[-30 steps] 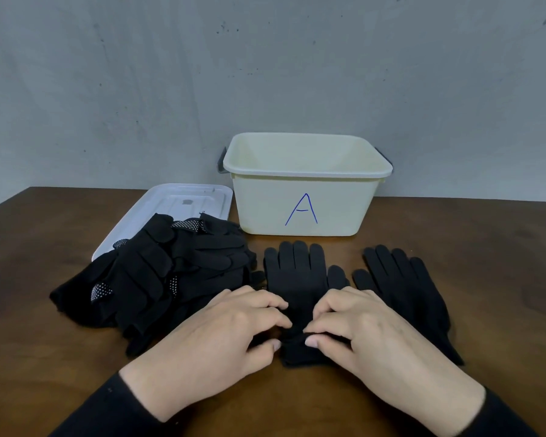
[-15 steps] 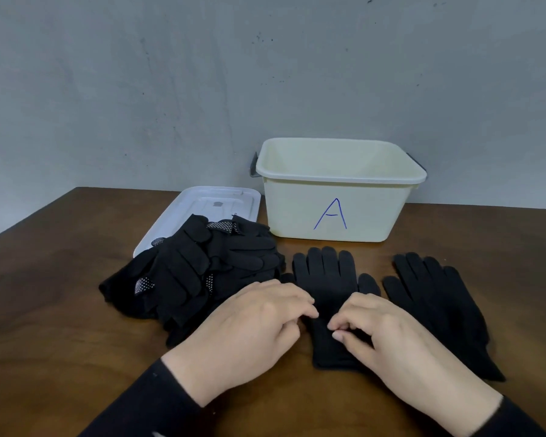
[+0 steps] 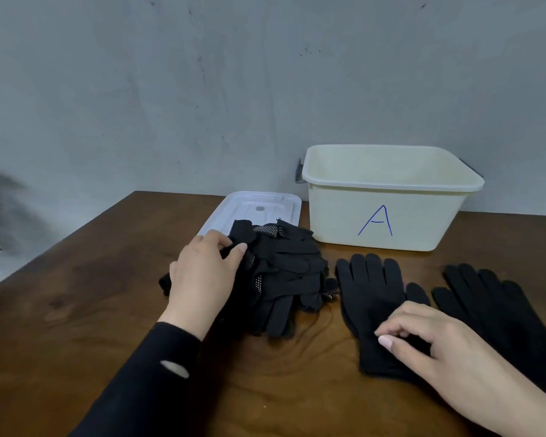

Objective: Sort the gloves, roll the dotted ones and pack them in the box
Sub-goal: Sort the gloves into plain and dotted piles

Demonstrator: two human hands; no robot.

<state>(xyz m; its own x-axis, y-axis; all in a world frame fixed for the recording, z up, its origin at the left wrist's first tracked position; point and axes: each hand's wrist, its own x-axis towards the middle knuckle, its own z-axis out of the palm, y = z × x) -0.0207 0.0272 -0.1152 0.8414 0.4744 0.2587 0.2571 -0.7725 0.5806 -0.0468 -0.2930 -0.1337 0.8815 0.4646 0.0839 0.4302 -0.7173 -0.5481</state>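
Nearest us, our right hand (image 3: 435,345) rested on the cuff end of a plain black glove (image 3: 372,298) lying flat on the wooden table (image 3: 76,310), fingers curled loosely, gripping nothing we could make out. Just beside it lay a second plain glove (image 3: 498,307). Farther left, our left hand (image 3: 202,275) closed on the heap of gloves (image 3: 281,272), thumb pinching its top edge; white dots showed on some. Beyond stood the cream box (image 3: 388,216) marked "A", its white lid (image 3: 252,206) flat alongside.
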